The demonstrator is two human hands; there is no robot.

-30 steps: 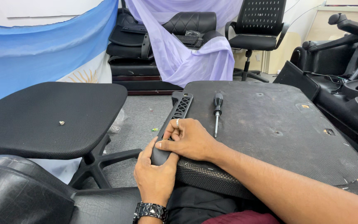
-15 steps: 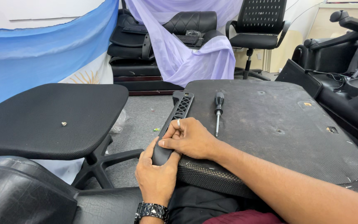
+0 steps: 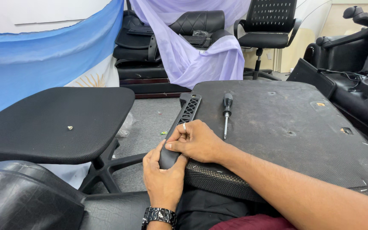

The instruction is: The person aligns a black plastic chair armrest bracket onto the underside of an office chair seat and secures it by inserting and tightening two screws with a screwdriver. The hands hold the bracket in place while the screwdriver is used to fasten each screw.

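A long black plastic chair part [image 3: 183,120] with a slotted grille end lies along the left edge of an upturned chair seat base [image 3: 286,123]. My left hand [image 3: 162,179], with a dark metal watch on the wrist, grips the near end of that part from below. My right hand [image 3: 196,140], with a ring on one finger, rests on top of the same part, fingers curled over it. A black-handled screwdriver [image 3: 226,110] lies on the seat base just beyond my right hand, tip pointing toward me.
A black mesh chair seat [image 3: 52,123] with a small screw [image 3: 70,127] on it stands at left on its star base. Office chairs, a lilac cloth [image 3: 192,55] and a blue-and-white cloth [image 3: 43,59] fill the back. Black chair parts [image 3: 354,64] crowd the right.
Both hands keep their hold on the plastic part; only the camera view has shifted slightly.
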